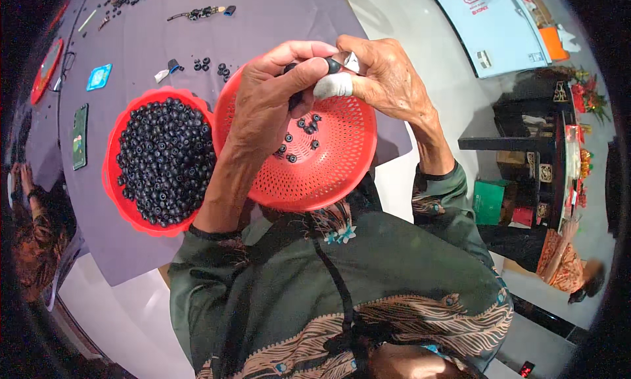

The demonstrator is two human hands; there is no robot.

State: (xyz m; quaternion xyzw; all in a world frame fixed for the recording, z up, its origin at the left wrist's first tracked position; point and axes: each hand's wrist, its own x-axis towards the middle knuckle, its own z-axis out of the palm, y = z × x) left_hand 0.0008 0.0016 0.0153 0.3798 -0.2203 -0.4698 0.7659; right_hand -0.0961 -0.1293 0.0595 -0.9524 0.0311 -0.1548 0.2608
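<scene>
Above a red perforated basket [309,182], my left hand [259,93] is closed, a small black round piece [333,65] pinched at its thumb and forefinger tips. More dark pieces show partly between its fingers. My right hand [394,76] meets it from the right, closed on a small shiny, blade-like metal piece [350,62] close against the black one. A white wrap [333,86] covers my right thumb tip. Several black ring-like pieces [309,124] lie in the basket's bottom. Beside it on the left, a red scalloped bowl [113,172] is heaped with similar black pieces [164,159].
A purple-grey cloth covers the table [141,44]. On it lie a dark phone-like slab [80,136], a blue packet [99,77], a brush-like tool [207,13] and loose black pieces [202,65]. People sit at far left and far right. A pale blue box [490,34] stands upper right.
</scene>
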